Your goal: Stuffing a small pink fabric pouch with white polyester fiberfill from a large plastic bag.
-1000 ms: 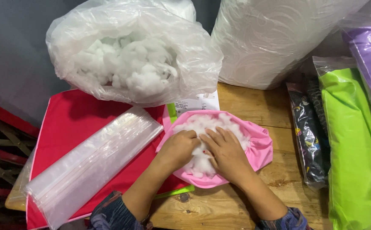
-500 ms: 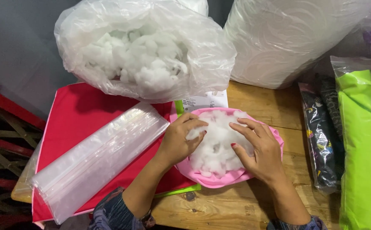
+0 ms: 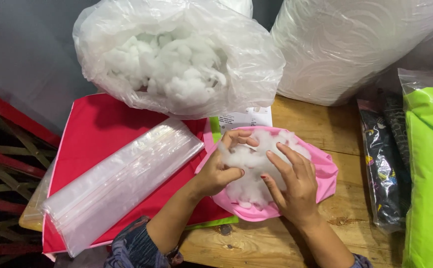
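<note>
A pink fabric cover (image 3: 321, 171) lies open on the wooden table (image 3: 325, 126), filled with white fluffy stuffing (image 3: 256, 156). My left hand (image 3: 221, 166) curls around the left side of the stuffing, fingers gripping a clump. My right hand (image 3: 293, 186) presses flat on the stuffing's right side, fingers spread. Behind them a large clear plastic bag of the same white stuffing (image 3: 177, 64) rests on red fabric (image 3: 102, 129).
A stack of clear plastic bags (image 3: 122, 181) lies on the red fabric at left. A big white roll in plastic (image 3: 355, 44) stands at the back. Packaged dark patterned fabric (image 3: 383, 164) and bright green fabric (image 3: 430, 173) line the right side. A paper slip (image 3: 244, 119) pokes out behind the pink cover.
Both hands have moved closer together on the stuffing; the left hand now clutches a clump and the right has shifted inward. The view has drifted slightly.
</note>
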